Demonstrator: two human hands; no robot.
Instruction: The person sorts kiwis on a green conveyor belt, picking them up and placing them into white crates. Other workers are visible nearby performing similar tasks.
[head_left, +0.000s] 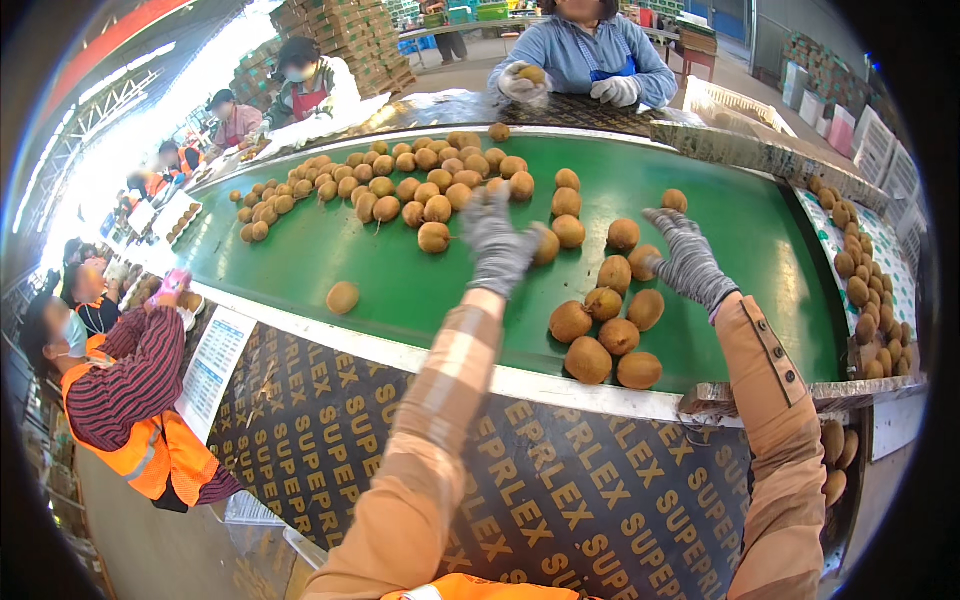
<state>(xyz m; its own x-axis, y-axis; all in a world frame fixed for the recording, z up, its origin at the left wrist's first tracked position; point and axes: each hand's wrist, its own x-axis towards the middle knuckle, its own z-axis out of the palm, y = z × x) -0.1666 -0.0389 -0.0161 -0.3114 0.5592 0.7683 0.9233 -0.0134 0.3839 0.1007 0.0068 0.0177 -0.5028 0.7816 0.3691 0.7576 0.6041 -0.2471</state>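
Observation:
My left hand (496, 241), in a grey knit glove, is over the near side of a pile of brown kiwifruit (426, 159) on a green conveyor belt (285, 277). It is slightly blurred, its fingers apart. One kiwifruit (546, 245) is against or just beside its thumb side. My right hand (686, 255), gloved alike, is spread open at the right of a loose group of kiwifruit (619, 336). Its thumb is close to one kiwifruit (643, 262), and another kiwifruit (674, 200) lies by its fingertips. Whether those fingers touch either fruit, I cannot tell.
A single kiwifruit (343, 298) lies near the belt's white edge (315, 330). Wooden boards (772, 154) flank the belt's right end, where more kiwifruit (862, 262) sit. Across the belt a co-worker (585, 52) holds a kiwifruit; another person (135, 397) works at left beside a printed sheet (216, 367).

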